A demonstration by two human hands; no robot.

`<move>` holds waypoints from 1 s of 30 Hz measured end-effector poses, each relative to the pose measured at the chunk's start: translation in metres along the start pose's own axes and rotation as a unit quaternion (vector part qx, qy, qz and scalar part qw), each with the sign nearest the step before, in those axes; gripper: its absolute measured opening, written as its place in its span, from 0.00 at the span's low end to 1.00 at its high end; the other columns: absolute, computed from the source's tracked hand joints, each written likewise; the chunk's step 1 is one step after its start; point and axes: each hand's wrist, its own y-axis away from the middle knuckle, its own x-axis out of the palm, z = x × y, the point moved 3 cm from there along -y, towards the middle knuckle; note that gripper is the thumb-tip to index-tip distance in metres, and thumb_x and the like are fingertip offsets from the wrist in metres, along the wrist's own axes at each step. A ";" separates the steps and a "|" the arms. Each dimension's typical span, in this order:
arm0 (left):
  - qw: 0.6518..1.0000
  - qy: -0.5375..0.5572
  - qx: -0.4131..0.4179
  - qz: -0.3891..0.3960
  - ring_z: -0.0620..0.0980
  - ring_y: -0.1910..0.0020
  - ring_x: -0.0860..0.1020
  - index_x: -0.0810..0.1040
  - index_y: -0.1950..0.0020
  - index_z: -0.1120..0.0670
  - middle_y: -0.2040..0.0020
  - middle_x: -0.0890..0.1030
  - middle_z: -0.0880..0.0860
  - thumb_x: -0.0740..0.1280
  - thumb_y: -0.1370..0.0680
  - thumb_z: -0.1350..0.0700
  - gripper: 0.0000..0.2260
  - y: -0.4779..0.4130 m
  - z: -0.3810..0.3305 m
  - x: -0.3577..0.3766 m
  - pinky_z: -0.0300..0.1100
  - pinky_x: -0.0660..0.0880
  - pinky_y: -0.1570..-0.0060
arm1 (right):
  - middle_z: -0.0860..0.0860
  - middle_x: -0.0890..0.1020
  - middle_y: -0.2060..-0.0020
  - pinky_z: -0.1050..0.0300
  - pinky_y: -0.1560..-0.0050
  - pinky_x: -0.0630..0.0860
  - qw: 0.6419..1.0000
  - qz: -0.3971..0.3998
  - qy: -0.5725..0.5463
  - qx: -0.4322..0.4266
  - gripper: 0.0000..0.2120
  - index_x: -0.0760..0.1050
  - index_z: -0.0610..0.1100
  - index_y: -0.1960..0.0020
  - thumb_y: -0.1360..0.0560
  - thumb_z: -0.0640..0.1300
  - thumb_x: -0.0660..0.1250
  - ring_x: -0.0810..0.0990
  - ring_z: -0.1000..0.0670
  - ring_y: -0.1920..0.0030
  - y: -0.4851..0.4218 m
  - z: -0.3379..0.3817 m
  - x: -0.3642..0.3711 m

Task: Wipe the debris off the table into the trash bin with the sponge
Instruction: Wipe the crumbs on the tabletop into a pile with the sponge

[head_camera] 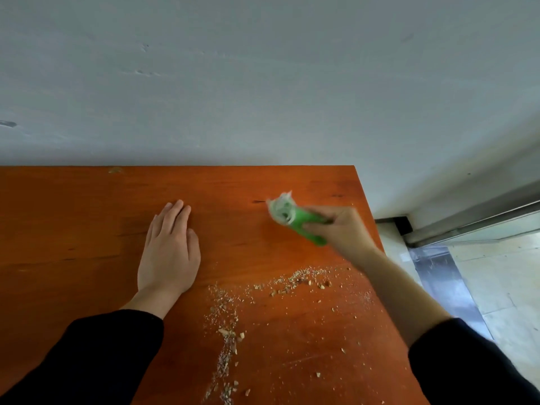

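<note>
Pale crumbs of debris [295,282] lie scattered on the orange-brown wooden table [87,206], in a band near the right edge and a streak [226,346] running toward me. My right hand [342,229] grips a green sponge [295,219] with a whitish face, held near the table's far right, beyond the crumbs. The sponge is blurred. My left hand [171,249] rests flat on the table, fingers together, left of the debris. No trash bin is in view.
A grey wall [263,83] rises behind the table's far edge. Past the right edge the floor [496,287] shows pale tiles, a metal strip [444,282] and a door track [467,226].
</note>
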 end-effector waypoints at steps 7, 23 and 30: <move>1.000 0.000 0.005 -0.008 0.50 0.24 0.54 0.64 0.26 0.59 0.24 0.62 0.54 0.46 0.21 0.50 0.26 -0.002 0.003 0.004 0.47 0.49 0.25 | 0.49 0.84 0.52 0.56 0.60 0.75 0.961 -0.265 0.062 0.053 0.16 0.80 0.52 0.42 0.28 0.40 0.68 0.80 0.45 0.56 -0.070 -0.049 -0.097; 0.998 0.032 0.015 0.044 0.50 0.23 0.50 0.60 0.24 0.58 0.22 0.57 0.54 0.54 0.18 0.52 0.23 0.002 0.004 -0.002 0.46 0.45 0.26 | 0.55 0.82 0.51 0.70 0.56 0.74 0.984 -0.076 0.159 0.018 0.18 0.80 0.49 0.42 0.28 0.33 0.70 0.80 0.54 0.54 0.046 -0.079 -0.052; 0.995 0.091 -0.026 0.044 0.51 0.23 0.49 0.58 0.24 0.60 0.22 0.56 0.56 0.52 0.18 0.55 0.22 0.075 0.003 -0.011 0.49 0.48 0.25 | 0.59 0.81 0.50 0.73 0.53 0.74 0.986 -0.051 0.154 0.023 0.18 0.81 0.48 0.43 0.28 0.31 0.68 0.79 0.57 0.49 0.118 -0.088 -0.006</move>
